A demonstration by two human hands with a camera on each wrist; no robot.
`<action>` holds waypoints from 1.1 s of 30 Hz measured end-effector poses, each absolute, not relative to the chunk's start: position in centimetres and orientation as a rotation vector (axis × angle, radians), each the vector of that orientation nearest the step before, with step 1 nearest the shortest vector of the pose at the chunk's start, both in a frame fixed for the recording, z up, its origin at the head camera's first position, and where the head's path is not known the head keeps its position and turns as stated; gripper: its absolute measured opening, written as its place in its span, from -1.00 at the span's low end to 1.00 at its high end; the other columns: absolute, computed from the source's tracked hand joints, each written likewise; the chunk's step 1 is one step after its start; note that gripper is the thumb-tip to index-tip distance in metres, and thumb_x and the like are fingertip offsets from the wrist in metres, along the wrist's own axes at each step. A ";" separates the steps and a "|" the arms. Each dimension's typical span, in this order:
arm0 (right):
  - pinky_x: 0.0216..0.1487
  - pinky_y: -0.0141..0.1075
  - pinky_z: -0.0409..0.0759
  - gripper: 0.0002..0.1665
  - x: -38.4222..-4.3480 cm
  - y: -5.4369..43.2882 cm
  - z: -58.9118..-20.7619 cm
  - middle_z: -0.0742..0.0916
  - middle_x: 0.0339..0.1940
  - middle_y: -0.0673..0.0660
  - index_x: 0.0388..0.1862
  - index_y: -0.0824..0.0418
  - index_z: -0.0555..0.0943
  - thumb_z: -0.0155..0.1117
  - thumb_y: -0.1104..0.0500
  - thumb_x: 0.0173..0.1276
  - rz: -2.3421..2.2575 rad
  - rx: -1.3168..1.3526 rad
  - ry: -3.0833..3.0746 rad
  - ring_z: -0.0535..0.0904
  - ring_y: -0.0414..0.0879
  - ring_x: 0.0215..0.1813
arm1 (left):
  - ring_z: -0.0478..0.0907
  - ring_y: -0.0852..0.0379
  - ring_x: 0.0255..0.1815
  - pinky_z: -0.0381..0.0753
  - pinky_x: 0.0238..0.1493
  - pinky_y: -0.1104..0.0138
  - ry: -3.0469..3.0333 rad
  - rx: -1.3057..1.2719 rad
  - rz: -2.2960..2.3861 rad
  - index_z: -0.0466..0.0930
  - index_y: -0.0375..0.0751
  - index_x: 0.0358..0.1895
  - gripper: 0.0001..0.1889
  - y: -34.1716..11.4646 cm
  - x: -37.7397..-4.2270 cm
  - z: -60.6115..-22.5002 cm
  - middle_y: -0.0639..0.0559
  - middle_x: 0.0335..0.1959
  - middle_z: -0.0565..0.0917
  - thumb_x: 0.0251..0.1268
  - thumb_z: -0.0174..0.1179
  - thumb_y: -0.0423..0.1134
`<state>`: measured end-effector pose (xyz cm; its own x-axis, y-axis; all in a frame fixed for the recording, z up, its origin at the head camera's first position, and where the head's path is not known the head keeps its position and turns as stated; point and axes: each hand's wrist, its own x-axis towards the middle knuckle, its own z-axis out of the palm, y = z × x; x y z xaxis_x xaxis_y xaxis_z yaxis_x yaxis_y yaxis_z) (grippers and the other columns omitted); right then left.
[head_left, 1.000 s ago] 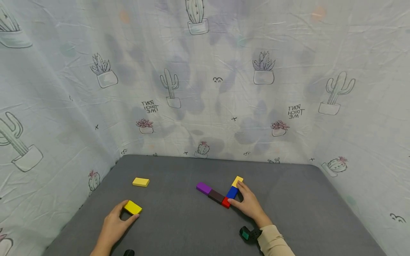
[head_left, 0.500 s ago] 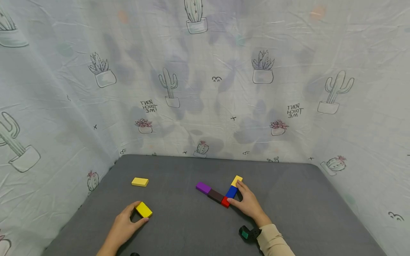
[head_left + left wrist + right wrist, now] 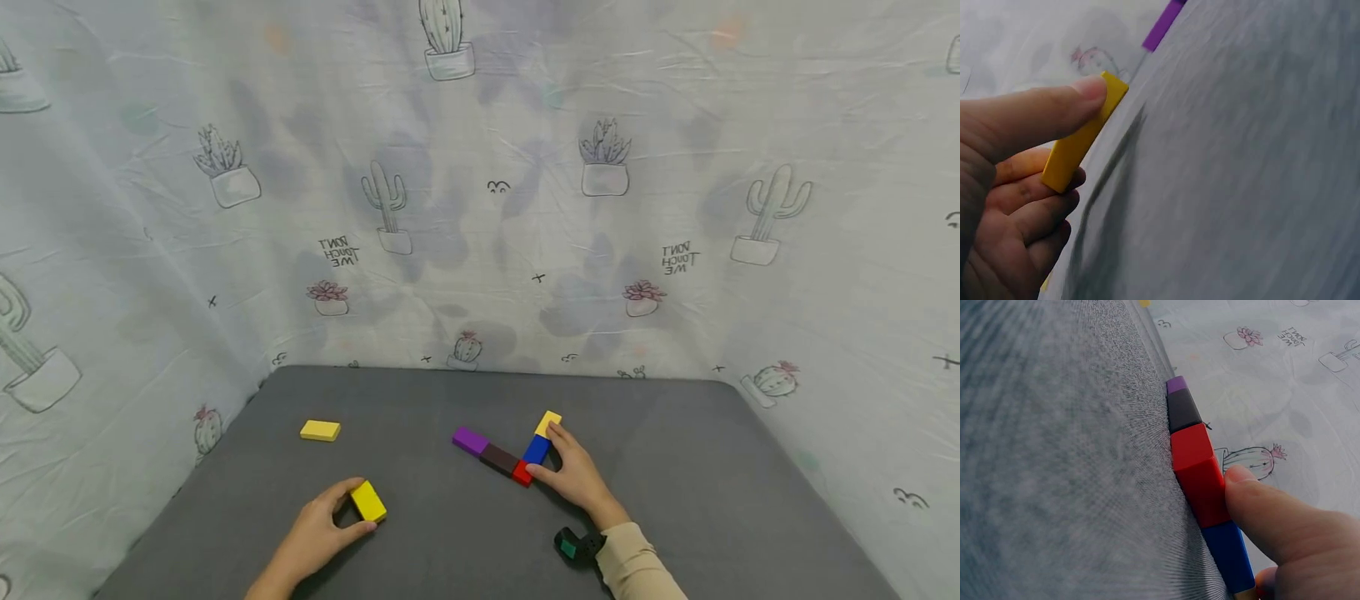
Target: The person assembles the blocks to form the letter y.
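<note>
My left hand [image 3: 318, 533] pinches a yellow block [image 3: 369, 502] between thumb and fingers. In the left wrist view that yellow block [image 3: 1075, 150] is tilted, its shadow apart from it on the cloth. To the right, blocks form a bent row: purple [image 3: 470, 442], dark brown or black [image 3: 498, 459], then red at the corner, blue [image 3: 536, 451] and another yellow block [image 3: 548, 422]. My right hand [image 3: 581, 477] rests against the row's right arm, a finger at its yellow block. In the right wrist view, the thumb touches the red block [image 3: 1200, 494], beside the blue block [image 3: 1229, 553].
A loose yellow block [image 3: 320, 431] lies at the far left of the grey table [image 3: 450, 550]. A black device with a green patch [image 3: 567, 548] sits at my right wrist. A cactus-print curtain [image 3: 495, 250] hangs behind the table and along its sides.
My left hand has carried its yellow block rightward and slightly toward me, turning it on the way. The right hand stays at the row. The head view has shifted slightly.
</note>
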<state>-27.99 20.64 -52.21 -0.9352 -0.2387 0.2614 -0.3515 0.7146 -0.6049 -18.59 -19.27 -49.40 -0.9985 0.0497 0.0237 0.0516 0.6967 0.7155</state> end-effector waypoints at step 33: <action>0.37 0.14 0.24 0.02 -27.9 20.3 -52.2 0.33 0.45 0.24 0.41 0.32 0.27 0.35 -0.23 0.14 1.039 0.422 -2.764 0.25 0.22 0.43 | 0.49 0.18 0.19 0.51 0.20 0.27 -2.947 -1.045 -1.229 0.46 -0.18 0.22 -0.30 -5.2 -23.3 -49.6 0.05 0.17 0.55 0.04 0.37 0.11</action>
<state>-27.93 20.34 -52.18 -0.9475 -0.2055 0.2449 -0.3159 0.7190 -0.6191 -23.34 -5.17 -49.62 -0.7851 0.6184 0.0348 0.4599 0.5444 0.7015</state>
